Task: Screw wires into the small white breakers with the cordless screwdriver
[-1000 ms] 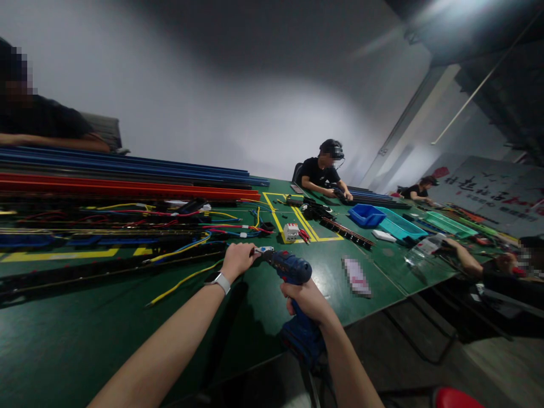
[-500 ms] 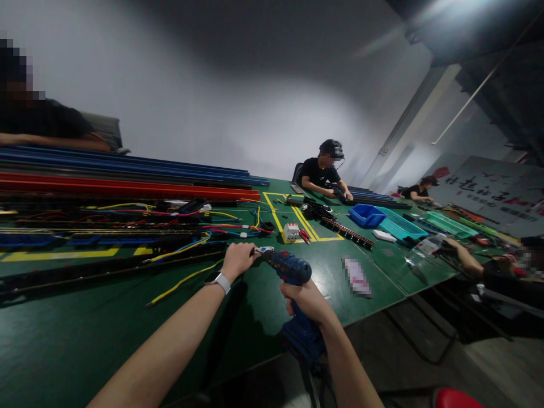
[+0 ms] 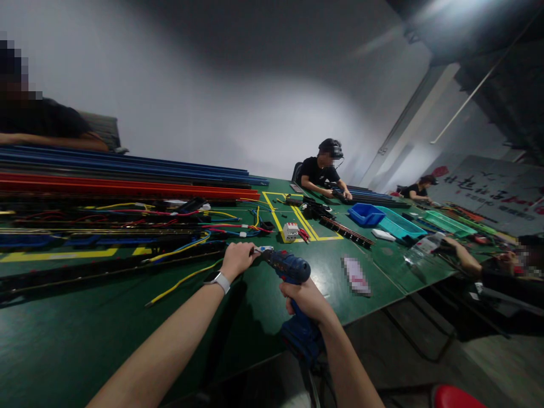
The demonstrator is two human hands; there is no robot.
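Observation:
My right hand point(image 3: 306, 300) is wrapped round the handle of a blue cordless drill point(image 3: 291, 266), its nose pointing left and away from me. Just off the drill's front end, my left hand point(image 3: 238, 259), with a watch on the wrist, is closed in a pinch. What lies between those fingertips is too small to make out. A small white and blue piece point(image 3: 266, 249) shows right by the drill's tip. To the left of my left hand lies a long black rail point(image 3: 114, 269), with a yellow wire point(image 3: 182, 281) in front of it.
Beyond my hands stands a white circuit breaker point(image 3: 290, 232) on the green table point(image 3: 178, 334). Red rails point(image 3: 127, 186) and blue rails point(image 3: 127, 161) lie at the back left. A blue bin point(image 3: 366, 215) and a turquoise basket point(image 3: 399, 224) are to the right. Several co-workers sit around.
Almost nothing differs. Both hands and the drill keep their places; the view has shifted only slightly.

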